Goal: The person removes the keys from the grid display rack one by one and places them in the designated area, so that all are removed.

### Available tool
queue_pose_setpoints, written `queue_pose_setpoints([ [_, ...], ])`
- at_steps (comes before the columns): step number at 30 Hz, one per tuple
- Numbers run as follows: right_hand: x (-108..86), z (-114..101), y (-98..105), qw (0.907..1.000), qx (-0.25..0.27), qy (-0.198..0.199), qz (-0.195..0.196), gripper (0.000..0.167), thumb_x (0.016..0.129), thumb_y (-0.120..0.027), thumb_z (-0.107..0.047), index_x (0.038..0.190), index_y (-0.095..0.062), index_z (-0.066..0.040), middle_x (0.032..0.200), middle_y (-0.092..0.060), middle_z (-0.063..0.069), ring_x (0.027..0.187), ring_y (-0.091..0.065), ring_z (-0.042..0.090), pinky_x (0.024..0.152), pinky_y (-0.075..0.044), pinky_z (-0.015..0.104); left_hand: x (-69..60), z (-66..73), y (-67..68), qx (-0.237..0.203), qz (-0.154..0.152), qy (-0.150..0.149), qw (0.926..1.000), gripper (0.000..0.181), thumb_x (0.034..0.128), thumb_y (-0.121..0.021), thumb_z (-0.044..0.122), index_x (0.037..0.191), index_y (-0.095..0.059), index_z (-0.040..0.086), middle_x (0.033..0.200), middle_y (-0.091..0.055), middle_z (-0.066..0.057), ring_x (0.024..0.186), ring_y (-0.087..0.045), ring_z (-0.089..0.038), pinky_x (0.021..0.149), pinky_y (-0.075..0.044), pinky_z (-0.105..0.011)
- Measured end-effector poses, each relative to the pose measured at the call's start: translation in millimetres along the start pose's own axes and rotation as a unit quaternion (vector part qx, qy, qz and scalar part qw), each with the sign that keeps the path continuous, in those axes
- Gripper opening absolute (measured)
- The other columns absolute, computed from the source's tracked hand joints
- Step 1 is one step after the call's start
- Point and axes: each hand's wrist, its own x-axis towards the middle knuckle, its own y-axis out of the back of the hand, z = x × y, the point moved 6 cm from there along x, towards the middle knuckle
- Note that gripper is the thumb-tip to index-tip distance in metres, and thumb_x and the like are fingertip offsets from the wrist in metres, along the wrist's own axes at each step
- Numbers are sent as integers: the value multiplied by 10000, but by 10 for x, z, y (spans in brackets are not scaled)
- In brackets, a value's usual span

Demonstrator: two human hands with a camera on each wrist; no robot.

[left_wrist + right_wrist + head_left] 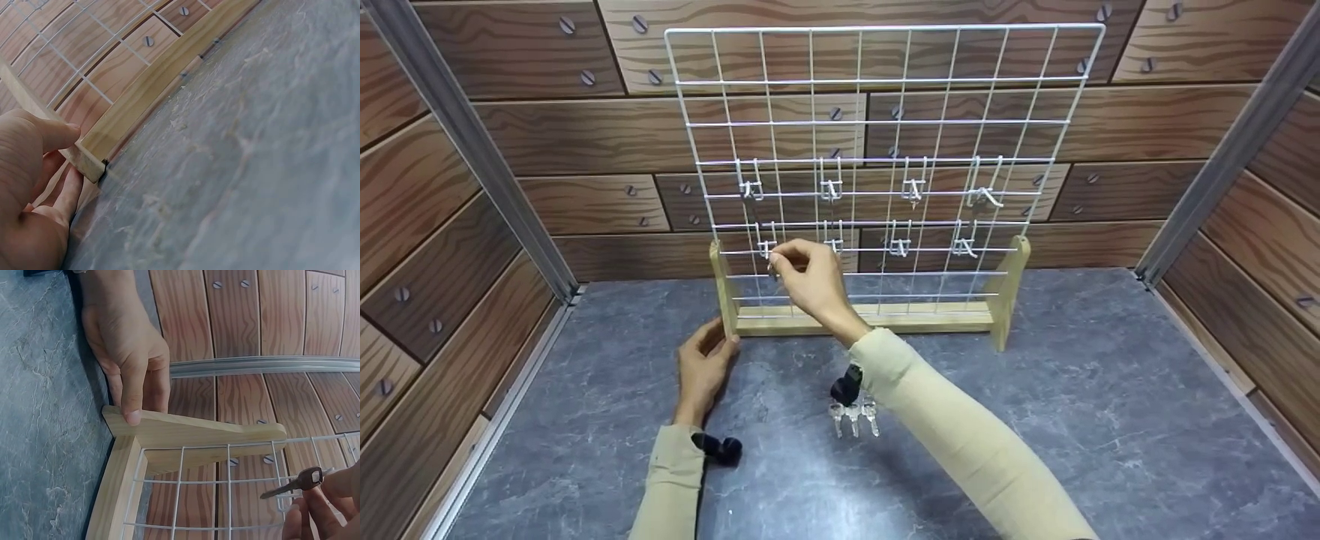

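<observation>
Key [295, 484] pinched between thumb and fingers of the right hand [812, 279], which is raised to the lower left part of a white wire grid [860, 79]. In the right wrist view the key shows a dark head close to the fingertips and a narrow blade pointing away from them, just in front of the wires. In the head view it is at the lower-left hook [766, 248] (whether it hangs on that hook or merely hovers beside it cannot be told). The left hand [703, 369] is low at the other side of the work, gripping the foot of the left wooden upright [723, 292], its thumb on one face and fingers round the other.

Both wooden uprights, joined by a pale base bar [930, 322], hold the grid on a grey marbled tabletop [1072, 420]. Eight hooks sit on the wires in two rows of four; the upper row's rightmost hook [984, 196] slants sideways. Three more keys [853, 420] lie side by side on the tabletop, near the black wrist camera [846, 385] at the right sleeve [960, 420]. Plank-patterned walls [585, 135] printed with screws stand behind and at both sides, with grey metal rails [472, 142] along the corners
</observation>
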Motion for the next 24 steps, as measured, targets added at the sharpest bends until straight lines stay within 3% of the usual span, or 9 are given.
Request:
queue_pose_setpoints([
  [8,-20,-44,24,9998,66,46,-156,112,994,-734,-81,1036,-813,-13,957,-807,111,822,-713,126,795,-628,229,16,23,5,219,-7,-53,9997,463,991,-723,-17,1440,-620,-60,1430,-623,-317,1352,-611,-442,1009,-582,-179],
  [18,-102,-124,87,9985,235,170,-457,116,993,-738,-78,1050,-813,-11,955,-809,110,798,-692,82,787,-622,222,-14,-9,22,215,49,98,9997,466,985,-721,-35,1439,-617,-66,1439,-625,-305,1352,-613,-405,1011,-573,-162],
  [24,-138,-194,183,9982,244,271,-480,109,986,-754,-88,1037,-816,-15,956,-816,110,816,-728,108,797,-639,254,-9,-2,5,278,-29,-20,9996,472,993,-724,-17,1450,-613,-53,1442,-620,-304,1371,-598,-416,1090,-567,-260],
])
